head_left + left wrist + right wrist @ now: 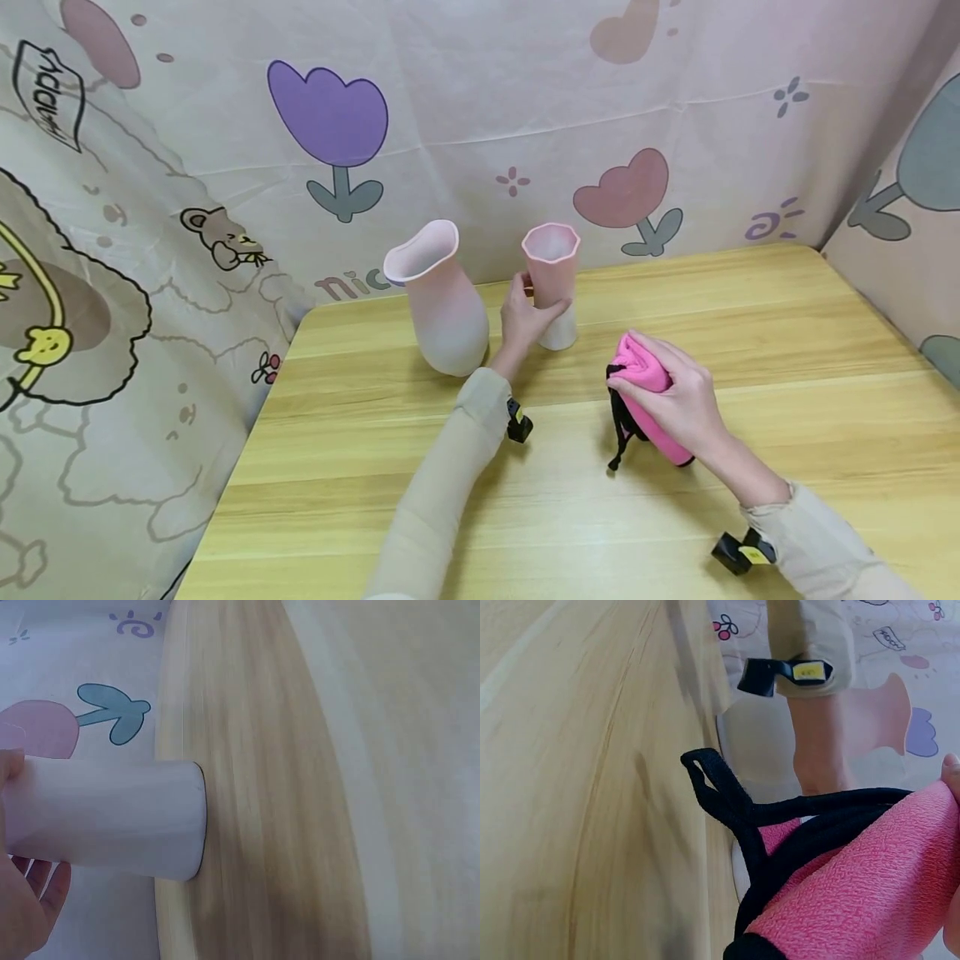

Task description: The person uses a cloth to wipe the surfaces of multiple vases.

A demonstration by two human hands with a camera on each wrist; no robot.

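A slim pink-and-white vase [557, 279] with a wavy rim stands near the back edge of the table. My left hand [528, 315] grips it round the middle, thumb in front; in the left wrist view the white base of the vase [127, 817] shows with fingers at its left. Above the table my right hand [686, 396] holds a folded bright pink cloth [654, 408] with black trim and a hanging black loop. In the right wrist view the cloth's [877, 877] fuzzy weave and black cord [727, 795] are plain.
A larger pink-and-white vase [448, 321] with a flared mouth stands just left of my left hand. The wooden table [337, 467] meets a printed fabric backdrop [465, 100] behind. Small black devices [517, 422] are strapped at both wrists.
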